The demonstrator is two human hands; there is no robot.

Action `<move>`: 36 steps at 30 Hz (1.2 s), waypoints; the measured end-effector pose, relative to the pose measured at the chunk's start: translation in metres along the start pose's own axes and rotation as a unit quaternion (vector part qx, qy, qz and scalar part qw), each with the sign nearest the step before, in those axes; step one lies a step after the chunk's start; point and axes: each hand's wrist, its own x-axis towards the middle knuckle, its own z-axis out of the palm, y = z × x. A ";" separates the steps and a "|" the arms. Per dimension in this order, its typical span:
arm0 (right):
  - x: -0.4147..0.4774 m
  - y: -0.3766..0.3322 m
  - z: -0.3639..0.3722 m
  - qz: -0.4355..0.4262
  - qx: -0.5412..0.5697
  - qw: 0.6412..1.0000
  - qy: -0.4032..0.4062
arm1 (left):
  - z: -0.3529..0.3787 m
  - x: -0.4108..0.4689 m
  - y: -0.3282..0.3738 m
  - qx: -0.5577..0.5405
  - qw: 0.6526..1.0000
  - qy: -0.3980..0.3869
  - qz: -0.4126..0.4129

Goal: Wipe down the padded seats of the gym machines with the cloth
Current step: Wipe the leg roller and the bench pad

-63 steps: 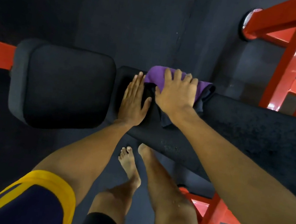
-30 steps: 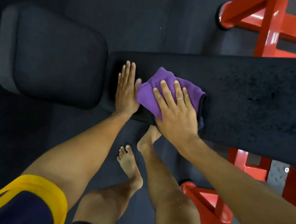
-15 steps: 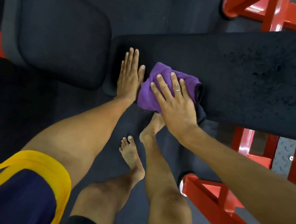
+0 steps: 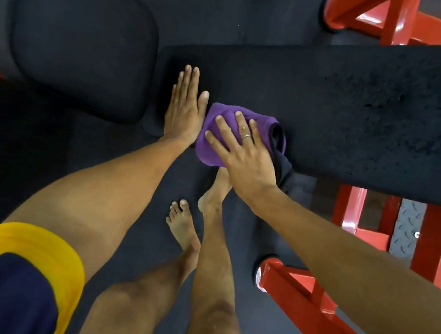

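The purple cloth [image 4: 208, 154] is pressed onto the near edge of the long padded surface [image 4: 365, 117] under the flat, spread-fingered right hand [image 4: 246, 162], likely for wiping pressure, while the left hand [image 4: 184, 115] is laid open and flat just beside it, seemingly as a brace, near the separate seat pad [image 4: 76, 28].

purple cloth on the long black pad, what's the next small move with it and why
Probably slide the purple cloth rightward along the long pad with the right hand, which presses it down with spread fingers. The cloth sits bunched at the pad's near edge, right beside the left hand lying flat near the pad's left end, and most of the pad stretches off to the right.
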 end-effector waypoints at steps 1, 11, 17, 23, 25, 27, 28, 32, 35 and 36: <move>-0.002 0.004 0.000 -0.007 -0.008 1.000 0.000 | 0.000 0.000 0.000 0.001 1.000 -0.001 0.003; -0.115 0.095 0.008 -0.004 -0.059 0.994 0.094 | -0.015 -0.021 0.028 0.034 0.998 -0.034 0.048; -0.040 0.087 -0.022 0.017 0.046 0.999 0.021 | -0.023 -0.011 0.048 0.041 0.995 -0.056 0.067; -0.042 0.137 -0.043 0.145 0.113 0.980 0.073 | -0.018 0.002 0.063 0.012 0.998 -0.044 0.049; -0.058 0.138 -0.041 0.159 0.112 0.977 0.091 | -0.019 0.007 0.063 0.006 0.997 -0.043 0.063; -0.068 0.125 -0.035 0.133 0.102 0.982 0.084 | -0.020 0.012 0.068 0.006 0.997 -0.044 0.068; -0.066 0.119 -0.034 0.116 0.102 0.986 0.064 | -0.020 0.015 0.072 0.005 0.997 -0.042 0.068; -0.019 0.119 -0.046 0.104 0.144 0.984 0.011 | -0.018 0.023 0.083 -0.008 0.998 -0.041 0.055; 0.017 0.142 -0.062 0.145 0.165 0.976 -0.006 | -0.013 0.022 0.090 -0.019 0.998 -0.044 0.045; 0.020 0.153 -0.065 0.162 0.166 0.973 -0.005 | -0.012 0.021 0.092 -0.021 0.998 -0.042 0.041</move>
